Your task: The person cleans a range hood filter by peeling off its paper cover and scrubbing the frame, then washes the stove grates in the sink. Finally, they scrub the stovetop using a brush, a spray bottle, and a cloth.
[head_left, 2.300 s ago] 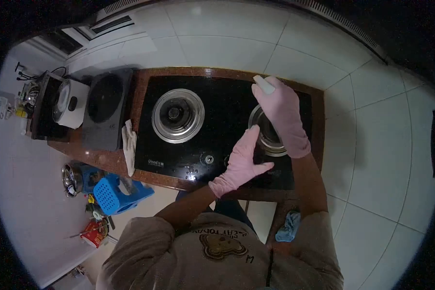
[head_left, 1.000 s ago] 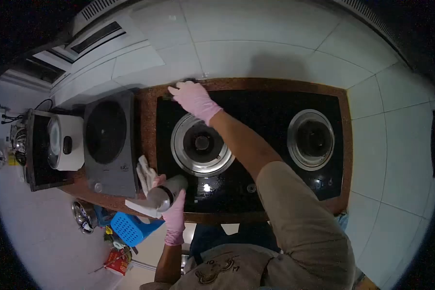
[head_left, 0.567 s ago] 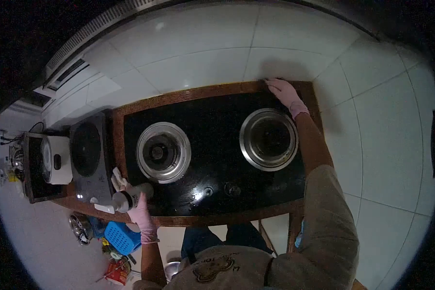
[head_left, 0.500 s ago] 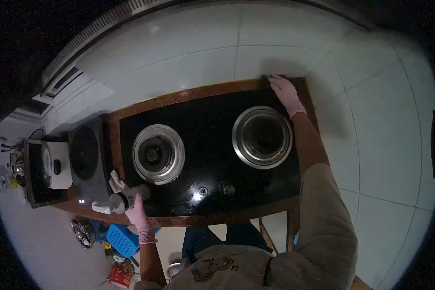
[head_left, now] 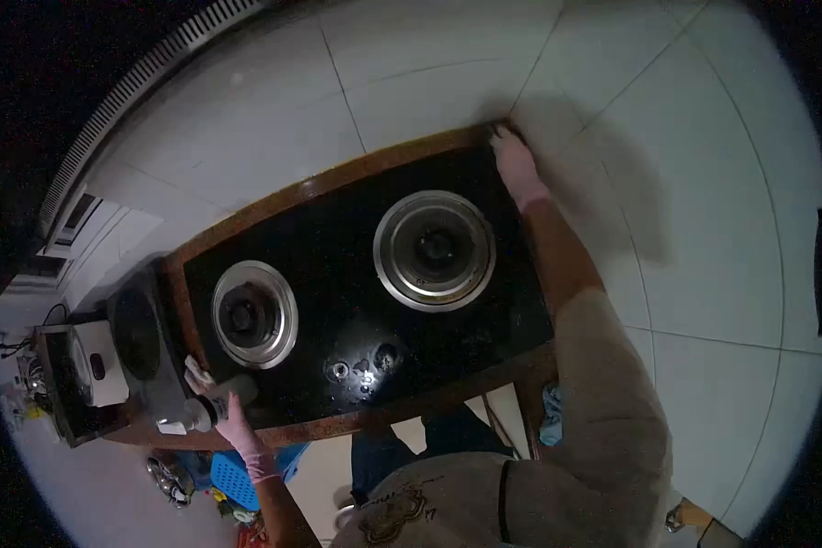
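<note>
My left hand, in a pink glove, is closed around a spray bottle with a white nozzle, tilted over the front left edge of the black gas cooktop. My right hand, gloved in pink too, reaches to the back right corner, its fingers bent down at the wooden edging by the wall. What lies under those fingers I cannot tell. Between the hands are two burners with steel rings, the left burner and the larger right burner. Water drops glisten around the control knobs.
Tiled wall rises behind and to the right of the cooktop. On the left stand a dark round-plated cooker and a white rice cooker. Below the counter sits a blue basket. A blue cloth hangs near my right side.
The view has turned, so the cooktop sits further left and more slanted. My right hand has moved along the back edging into the corner. My left hand still holds the spray bottle.
</note>
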